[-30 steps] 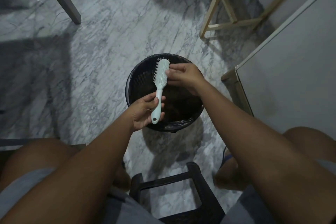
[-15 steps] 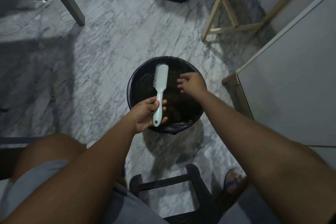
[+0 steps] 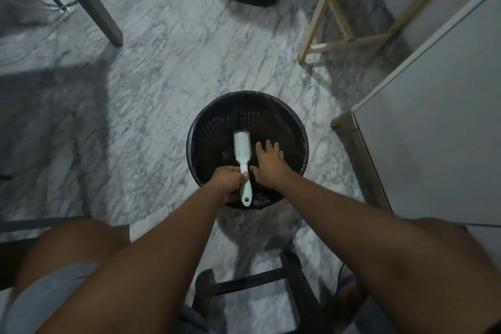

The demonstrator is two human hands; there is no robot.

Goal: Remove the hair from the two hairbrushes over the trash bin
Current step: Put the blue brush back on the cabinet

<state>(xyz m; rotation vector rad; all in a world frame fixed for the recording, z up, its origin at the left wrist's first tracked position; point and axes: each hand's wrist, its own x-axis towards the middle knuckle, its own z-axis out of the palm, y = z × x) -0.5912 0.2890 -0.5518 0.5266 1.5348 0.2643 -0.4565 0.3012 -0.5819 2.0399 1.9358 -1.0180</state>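
The grey-veined marble floor (image 3: 162,89) fills most of the view, and a tall white cabinet (image 3: 433,130) stands at the right side. A pale wooden frame (image 3: 322,11) stands on the floor behind it. In the middle stands the round black trash bin (image 3: 271,102), lined with a dark bag, and a dark stool (image 3: 295,279) is between the person's knees. Both arms reach over the bin. The left hand (image 3: 226,180) has its grip curled tightly round the handle of the pale blue hairbrush (image 3: 242,148) – the end of the handle sticks out toward the person. The brush is held above the bin opening, its head pointing away, with bristles showing at the far end and the right edge. The right hand (image 3: 269,164) is just beside the handle, palm down, its grip spread and holding nothing – whether the thumb touches the brush I cannot tell.
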